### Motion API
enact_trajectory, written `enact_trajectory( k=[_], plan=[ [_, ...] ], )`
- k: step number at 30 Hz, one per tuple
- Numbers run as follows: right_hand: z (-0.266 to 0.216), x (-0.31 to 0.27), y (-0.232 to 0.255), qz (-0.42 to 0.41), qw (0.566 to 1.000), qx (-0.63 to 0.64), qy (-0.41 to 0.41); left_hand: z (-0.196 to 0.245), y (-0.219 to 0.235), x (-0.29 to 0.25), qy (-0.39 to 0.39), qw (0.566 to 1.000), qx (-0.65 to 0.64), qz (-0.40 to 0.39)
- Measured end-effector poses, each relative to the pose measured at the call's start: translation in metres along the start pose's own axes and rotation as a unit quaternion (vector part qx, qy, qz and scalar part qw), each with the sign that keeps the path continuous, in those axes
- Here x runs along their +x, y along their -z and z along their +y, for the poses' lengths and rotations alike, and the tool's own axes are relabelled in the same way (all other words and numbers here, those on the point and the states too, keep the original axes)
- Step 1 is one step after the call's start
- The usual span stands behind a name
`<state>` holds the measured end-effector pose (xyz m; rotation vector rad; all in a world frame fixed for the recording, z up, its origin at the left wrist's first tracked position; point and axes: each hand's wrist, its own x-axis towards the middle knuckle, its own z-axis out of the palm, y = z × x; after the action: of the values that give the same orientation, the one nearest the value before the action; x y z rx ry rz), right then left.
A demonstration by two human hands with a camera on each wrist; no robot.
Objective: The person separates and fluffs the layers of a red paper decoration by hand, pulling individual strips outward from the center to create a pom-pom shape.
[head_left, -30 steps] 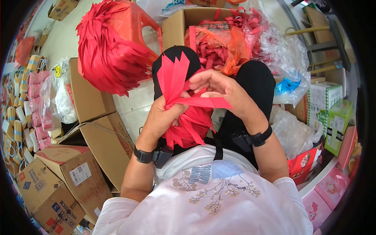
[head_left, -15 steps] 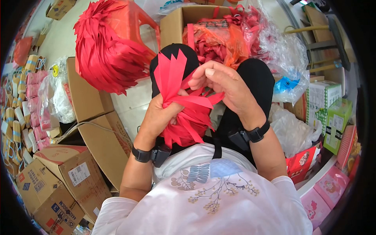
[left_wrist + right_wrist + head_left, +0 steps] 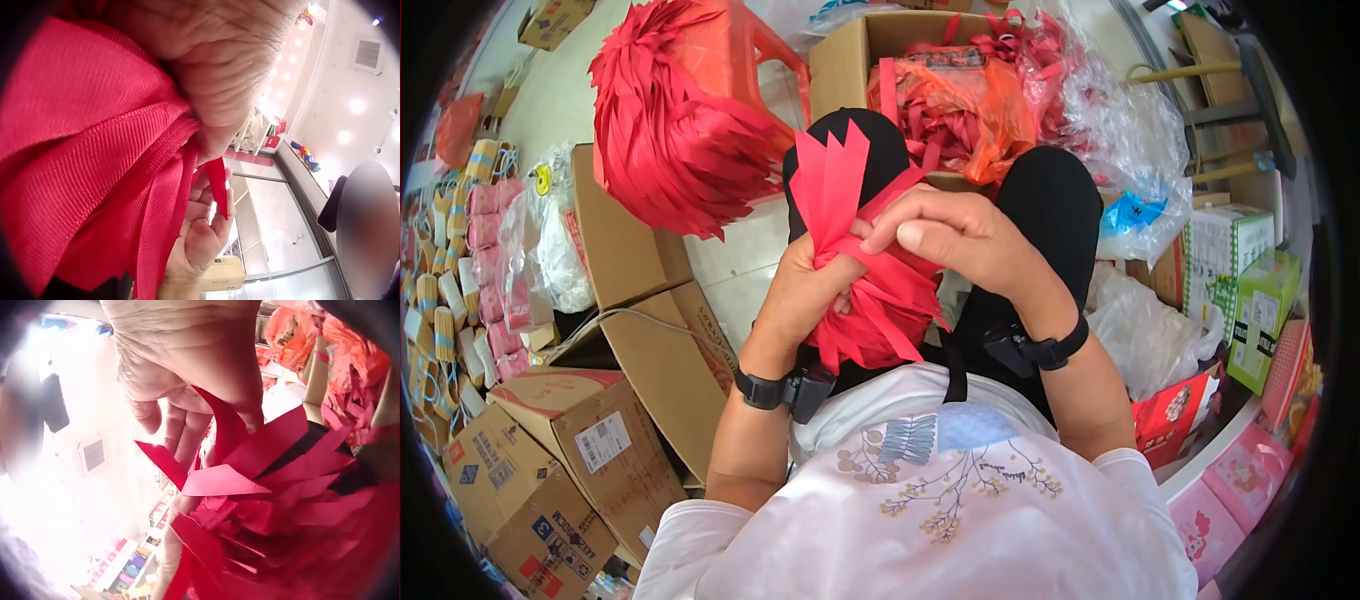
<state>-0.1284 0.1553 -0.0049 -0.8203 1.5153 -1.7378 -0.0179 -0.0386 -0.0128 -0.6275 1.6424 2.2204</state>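
Note:
My left hand (image 3: 810, 285) grips a bunch of red ribbon strips (image 3: 832, 190) at its gathered middle, with the thumb across it. Notched ends fan out above the hand, and a thick red ribbon pompom (image 3: 885, 315) hangs below over the lap. Close up, the left wrist view shows the ribbed ribbon (image 3: 94, 162) folded at the thumb. My right hand (image 3: 960, 230) reaches over the strips from the right, its loosely bent fingers beside the left thumb. In the right wrist view, loose ribbon ends (image 3: 225, 481) lie against the fingers and palm of the right hand (image 3: 187, 369).
A large red ribbon pompom (image 3: 670, 150) lies on an orange plastic stool (image 3: 740, 60). Ahead stands a cardboard box (image 3: 840, 75) of red ribbon in orange bags (image 3: 970, 95). Cartons (image 3: 600, 440) stand at left; clear plastic bags (image 3: 1150, 330) and a green box (image 3: 1265, 320) are at right.
My right hand has moved left and down from above the strips to the left thumb. The strip that stuck out to the right now lies down among the others. The left hand keeps its grip.

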Motion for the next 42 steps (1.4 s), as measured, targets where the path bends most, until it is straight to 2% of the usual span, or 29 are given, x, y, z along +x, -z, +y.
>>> enact_trajectory(
  k=[2,5,8,9,12,14,17,18,21,24,27,30,39,42],
  plan=[
    [0.006,0.001,0.000,0.002,0.995,-0.095,0.036,0.002,-0.001,0.000,0.004,1.000,0.013,-0.009],
    [0.002,-0.002,-0.002,0.011,0.991,-0.135,0.013,0.004,-0.002,-0.002,-0.008,0.999,0.049,-0.022],
    [-0.001,-0.004,-0.001,-0.004,0.994,-0.086,-0.066,0.003,-0.001,-0.003,-0.035,0.996,0.063,-0.048],
    [0.002,-0.004,-0.003,0.008,0.996,-0.058,-0.062,0.002,0.000,-0.004,-0.044,0.995,0.062,-0.058],
    [0.008,0.000,-0.006,0.043,0.997,0.027,-0.064,0.003,-0.003,-0.005,0.038,0.997,0.064,0.002],
    [0.005,0.007,-0.006,0.063,0.991,0.086,-0.085,-0.001,-0.011,-0.004,-0.011,0.993,0.117,0.030],
    [0.007,0.012,-0.004,0.095,0.984,0.081,-0.131,-0.007,-0.019,-0.003,-0.086,0.981,0.168,0.040],
    [0.003,0.013,-0.008,0.117,0.979,0.107,-0.131,-0.007,-0.019,-0.003,-0.112,0.977,0.180,0.038],
    [0.013,0.011,-0.007,0.135,0.976,0.138,-0.103,-0.007,-0.018,-0.004,-0.104,0.971,0.208,0.049],
    [0.014,0.009,-0.007,0.150,0.972,0.153,-0.100,-0.008,-0.016,-0.002,-0.138,0.967,0.208,0.047],
    [0.003,0.007,-0.012,0.154,0.973,0.156,-0.074,-0.005,-0.018,-0.003,-0.103,0.975,0.190,0.046],
    [0.005,0.005,-0.009,0.142,0.966,0.206,-0.065,-0.001,-0.018,-0.005,-0.104,0.978,0.176,0.032],
    [-0.012,0.011,-0.015,0.143,0.973,0.166,-0.076,-0.002,-0.018,-0.004,-0.097,0.980,0.171,0.034],
    [-0.005,0.010,-0.015,0.131,0.976,0.161,-0.058,-0.003,-0.015,-0.003,-0.068,0.978,0.194,0.037]
  ],
)
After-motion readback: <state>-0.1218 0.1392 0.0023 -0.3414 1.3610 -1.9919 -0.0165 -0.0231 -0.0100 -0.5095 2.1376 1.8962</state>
